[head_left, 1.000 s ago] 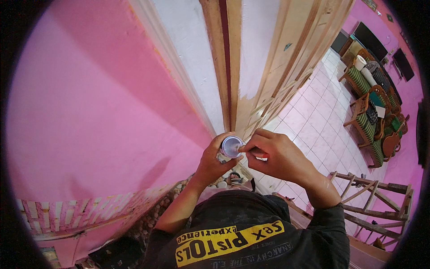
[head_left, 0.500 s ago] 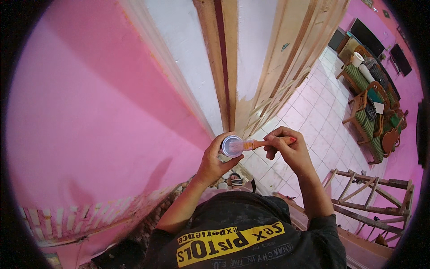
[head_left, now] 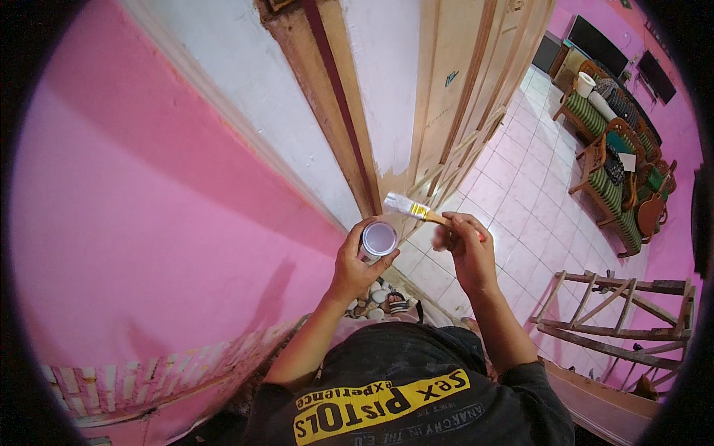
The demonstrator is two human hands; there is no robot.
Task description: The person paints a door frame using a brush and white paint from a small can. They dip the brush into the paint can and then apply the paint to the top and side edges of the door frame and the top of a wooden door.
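My left hand is wrapped round a small round paint can, its open top facing up and pale paint showing inside. In my right hand is a paintbrush, gripped by its wooden handle. White paint coats the bristles, which point up and to the left, above the can and apart from it. Just beyond my hands rises a wooden door frame with a dark red strip. White paint covers the surfaces on both sides of it, and the wooden door beside it is partly bare.
A pink wall fills the left side. On the right, a wooden ladder-like frame stands on the white tiled floor. Farther off are green-striped wooden chairs. Stones lie near my sandalled foot.
The brush has come up out of the can, its bristles now raised toward the door frame. My left hand still holds the can, and the view has shifted slightly.
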